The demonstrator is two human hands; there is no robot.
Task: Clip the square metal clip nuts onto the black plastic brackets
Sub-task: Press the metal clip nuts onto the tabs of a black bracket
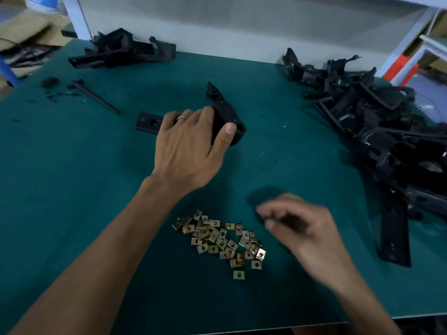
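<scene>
The square brass-coloured metal clip nuts (219,240) lie heaped on the green desk (72,165) near the blurred right hand (300,226), grip unclear. The left hand (191,146) grasps a black plastic bracket (225,112); steady it, slot exposed, then pick one nut.

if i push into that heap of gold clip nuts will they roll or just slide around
The clip nuts look flat and square, so they would probably slide and scatter rather than roll. They lie loose and overlapping on the green mat, so a push likely spreads the pile. Being small folded metal, each probably feels light but stiff.
</scene>
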